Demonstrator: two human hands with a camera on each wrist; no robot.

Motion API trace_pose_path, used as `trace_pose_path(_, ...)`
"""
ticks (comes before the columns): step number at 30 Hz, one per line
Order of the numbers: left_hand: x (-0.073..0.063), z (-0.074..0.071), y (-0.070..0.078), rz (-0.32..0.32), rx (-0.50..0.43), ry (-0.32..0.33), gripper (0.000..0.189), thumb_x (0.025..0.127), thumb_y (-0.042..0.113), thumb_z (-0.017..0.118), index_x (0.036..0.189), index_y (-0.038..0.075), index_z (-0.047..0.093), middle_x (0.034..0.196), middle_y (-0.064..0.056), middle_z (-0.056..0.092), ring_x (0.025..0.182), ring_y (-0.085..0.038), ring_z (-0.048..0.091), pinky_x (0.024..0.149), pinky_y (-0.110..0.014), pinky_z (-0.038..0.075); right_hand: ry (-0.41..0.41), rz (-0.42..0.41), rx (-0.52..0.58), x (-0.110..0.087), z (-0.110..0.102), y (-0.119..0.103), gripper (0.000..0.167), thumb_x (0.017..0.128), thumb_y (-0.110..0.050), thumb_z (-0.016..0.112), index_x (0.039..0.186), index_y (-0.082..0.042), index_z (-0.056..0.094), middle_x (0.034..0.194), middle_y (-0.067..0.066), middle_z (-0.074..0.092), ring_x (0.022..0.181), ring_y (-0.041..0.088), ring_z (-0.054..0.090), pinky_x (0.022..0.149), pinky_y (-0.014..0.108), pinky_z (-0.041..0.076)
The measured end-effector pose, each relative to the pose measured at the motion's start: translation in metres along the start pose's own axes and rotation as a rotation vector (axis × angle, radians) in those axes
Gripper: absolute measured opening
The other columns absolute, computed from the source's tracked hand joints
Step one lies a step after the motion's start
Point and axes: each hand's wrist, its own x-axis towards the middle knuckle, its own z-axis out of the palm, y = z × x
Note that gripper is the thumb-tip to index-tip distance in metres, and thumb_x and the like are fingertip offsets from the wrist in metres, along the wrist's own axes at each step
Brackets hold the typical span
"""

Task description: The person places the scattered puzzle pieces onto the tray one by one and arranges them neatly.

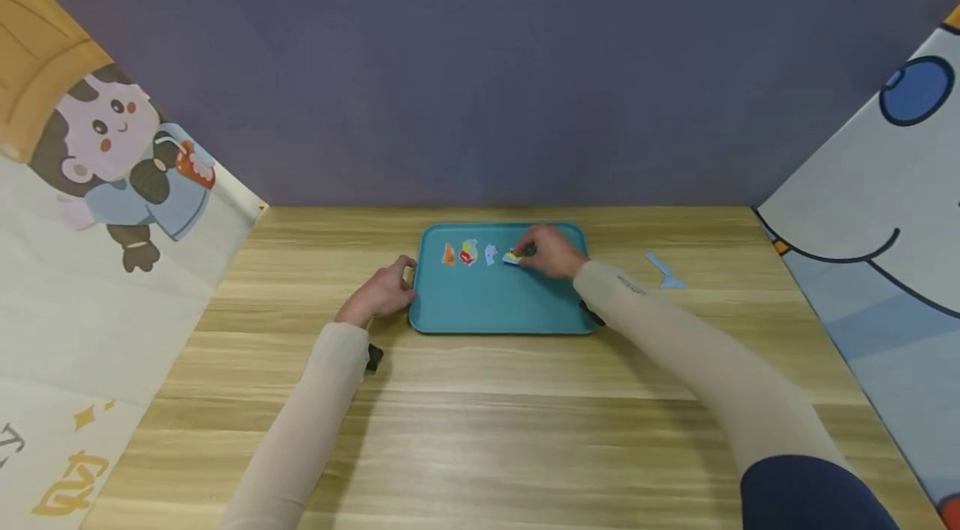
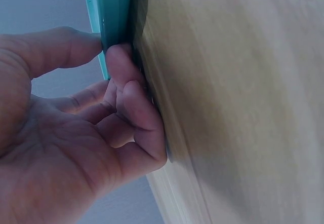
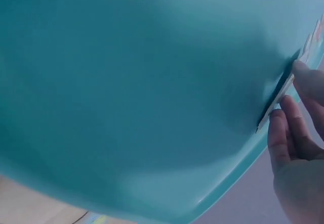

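A teal tray [image 1: 495,309] lies on the wooden table. At its left edge my left hand [image 1: 384,290] grips the rim, thumb on the outer side and curled fingers [image 2: 136,102] tucked beneath in the left wrist view. Over the tray's upper right part, my right hand [image 1: 551,251] pinches a small flat cutout piece [image 1: 512,258] with yellow and pale blue on it. In the right wrist view this piece [image 3: 276,102] shows edge-on, tilted, with a dark shadow beside it. To its left lie a pale piece [image 1: 491,254], a red-and-green piece [image 1: 468,252] and an orange piece [image 1: 448,254].
Pale blue cutouts [image 1: 667,274] lie on the table [image 1: 510,430] right of the tray. A dark grey wall [image 1: 480,80] rises behind the table. Printed panels with cartoon figures stand on the left [image 1: 112,147] and right [image 1: 862,180].
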Motion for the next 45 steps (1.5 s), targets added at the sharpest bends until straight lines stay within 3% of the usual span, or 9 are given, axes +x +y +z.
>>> trace_pose_path(10, 0.000, 0.001, -0.002, 0.007, -0.004, 0.005, 0.056, 0.091, 0.012, 0.057, 0.140, 0.006, 0.031, 0.104, -0.014, 0.062, 0.084, -0.022, 0.057, 0.072, -0.036, 0.046, -0.069, -0.012, -0.029, 0.004, 0.003, -0.003, 0.016, 0.081, 0.002, 0.071, 0.096, -0.002, 0.072, 0.100, 0.010, 0.066, 0.100, 0.029, 0.057, 0.090, 0.041, 0.043)
trace_pose_path(16, -0.001, 0.001, -0.001, 0.004, -0.006, -0.002, 0.056, 0.091, 0.011, 0.057, 0.140, 0.006, 0.030, 0.104, -0.014, 0.062, 0.083, -0.022, 0.057, 0.071, -0.036, 0.046, -0.069, 0.016, -0.007, 0.008, 0.005, -0.002, 0.032, 0.077, 0.019, 0.054, 0.093, -0.003, 0.071, 0.103, 0.011, 0.063, 0.102, 0.028, 0.056, 0.090, 0.040, 0.043)
trace_pose_path(21, 0.000, 0.001, 0.000, 0.000, -0.006, 0.000, 0.056, 0.091, 0.012, 0.058, 0.140, 0.006, 0.031, 0.104, -0.014, 0.061, 0.084, -0.022, 0.057, 0.072, -0.036, 0.046, -0.054, 0.030, 0.004, 0.007, 0.003, -0.001, 0.040, 0.072, 0.023, 0.046, 0.090, -0.003, 0.071, 0.102, 0.010, 0.063, 0.102, 0.028, 0.056, 0.090, 0.040, 0.043)
trace_pose_path(31, -0.002, 0.001, 0.000, 0.004, -0.003, 0.009, 0.056, 0.091, 0.011, 0.057, 0.140, 0.006, 0.031, 0.107, -0.016, 0.060, 0.087, -0.024, 0.057, 0.075, -0.037, 0.046, 0.031, -0.005, 0.066, -0.003, -0.012, 0.010, 0.017, 0.082, 0.009, 0.063, 0.095, 0.000, 0.069, 0.106, 0.013, 0.063, 0.110, 0.032, 0.053, 0.095, 0.044, 0.040)
trace_pose_path(45, -0.001, 0.000, -0.002, 0.018, -0.004, -0.002, 0.056, 0.090, 0.011, 0.057, 0.139, 0.005, 0.031, 0.107, -0.017, 0.061, 0.087, -0.024, 0.058, 0.072, -0.037, 0.047, 0.063, 0.041, 0.117, -0.038, -0.055, 0.035, 0.018, 0.084, 0.007, 0.063, 0.102, 0.005, 0.066, 0.116, 0.021, 0.058, 0.111, 0.038, 0.050, 0.094, 0.051, 0.039)
